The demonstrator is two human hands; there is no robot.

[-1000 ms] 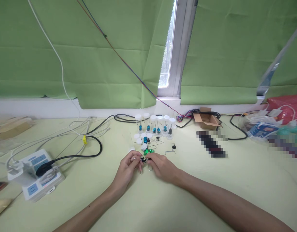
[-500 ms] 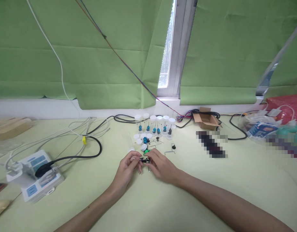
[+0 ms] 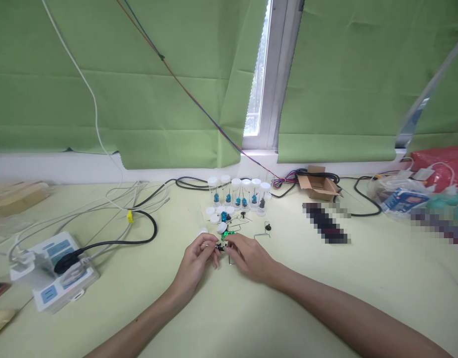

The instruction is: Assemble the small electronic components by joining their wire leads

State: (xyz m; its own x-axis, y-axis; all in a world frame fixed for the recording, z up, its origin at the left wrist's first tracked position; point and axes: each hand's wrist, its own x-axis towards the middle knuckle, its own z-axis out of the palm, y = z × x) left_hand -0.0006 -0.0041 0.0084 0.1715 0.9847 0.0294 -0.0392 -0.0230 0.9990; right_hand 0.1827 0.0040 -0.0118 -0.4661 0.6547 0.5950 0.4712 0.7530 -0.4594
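My left hand (image 3: 201, 251) pinches a small black part (image 3: 220, 247) with a thin silver shaft; its exact kind is too small to make out. At that part's right end, my right hand (image 3: 247, 254) has its thumb and fingertips closed on it. A thin L-shaped hex key (image 3: 229, 260) shows just below the right fingertips; whether it is held or lies on the table I cannot tell. Right behind the hands lie a small green metal part (image 3: 227, 235) and a white round cap (image 3: 222, 227). A blue part (image 3: 224, 216) sits farther back.
Several clear tubes with white caps (image 3: 236, 183) stand in a row behind. Right of the hands are another hex key (image 3: 262, 234) and a black knob screw (image 3: 268, 227). A power strip (image 3: 83, 278) with cables is at left, an open cardboard box (image 3: 318, 188) at back right.
My right fingertips have shifted slightly on the black part's right end, and more of the green part shows behind them. My left hand stays in place.
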